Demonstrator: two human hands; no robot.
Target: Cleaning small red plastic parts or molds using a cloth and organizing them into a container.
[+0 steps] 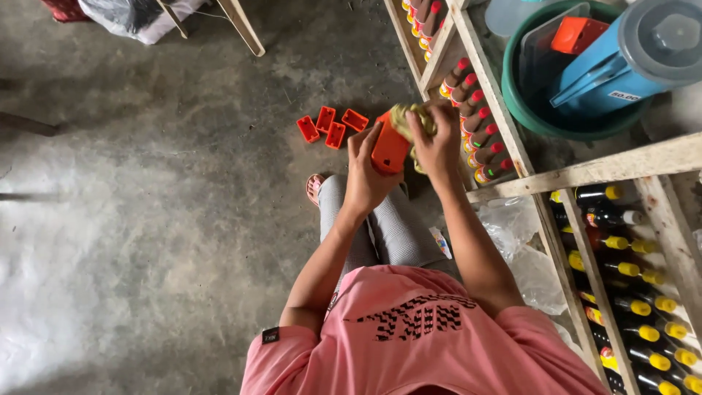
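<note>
The head camera looked straight down on a person in a pink shirt and grey checked trousers, standing on a grey concrete floor (146, 219). Just above the middle of the frame, the left hand (363, 175) was closed around an orange plastic container (390, 148), gripping it from the left side. The right hand (439, 146) was closed on a yellowish cloth (411, 117), pressing it against the container's top edge. Whether the cloth covered the container's far side could not be made out, as the hands hid it.

On the floor just left of the hands lay four small orange trays (331, 126), close together and open side up. A sandalled foot (314, 188) showed below them.

To the right ran a wooden rack (512, 139) of slanted slats. Its upper compartments held red-capped bottles (479, 124) lying in rows; the lower right compartments held dark bottles with yellow caps (643, 307). In the upper right corner sat a green basin (526, 110) holding a blue jug (621, 66) with a grey lid and another orange piece (578, 33). Clear plastic wrapping (526, 256) lay crumpled between the person's right arm and the rack.
</note>
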